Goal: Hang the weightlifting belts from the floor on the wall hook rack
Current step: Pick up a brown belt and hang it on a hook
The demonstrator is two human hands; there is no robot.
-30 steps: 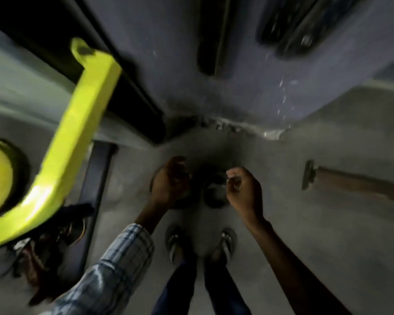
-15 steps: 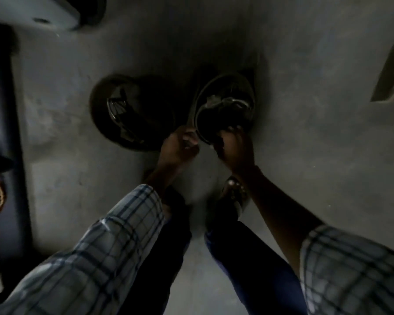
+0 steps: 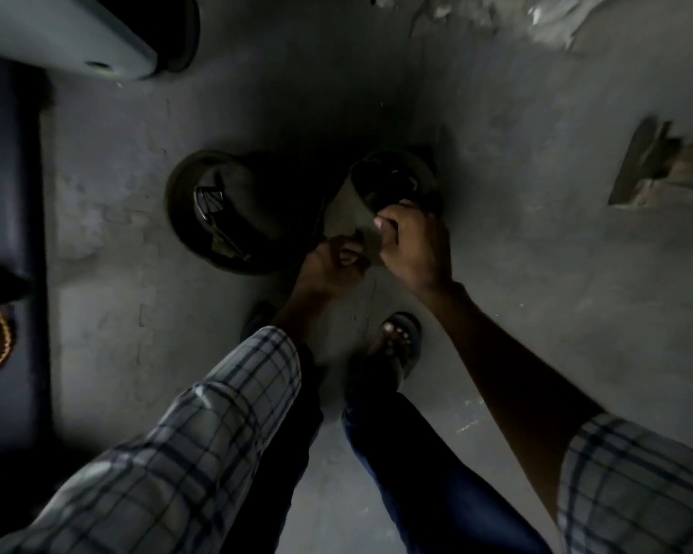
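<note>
Two coiled weightlifting belts are on the dim grey floor (image 3: 537,273) in front of my feet. The left belt (image 3: 185,193) lies flat in a ring, its metal buckle showing inside. The right belt (image 3: 349,197) is a tighter roll, tilted up off the floor. My right hand (image 3: 413,241) grips its near edge from the right. My left hand (image 3: 329,265) pinches the same edge just below and to the left. The wall hook rack is out of view.
A pale curved machine part (image 3: 69,38) hangs over the top left, with a dark bench edge (image 3: 13,233) down the left side. A flat tool with a wooden handle (image 3: 649,169) lies on the floor at right. My sandalled feet (image 3: 401,341) stand just behind the belts.
I have bent down from standing; the view dropped from the wall to the floor. Both hands reached the right belt and closed on it, and its near edge has lifted.
</note>
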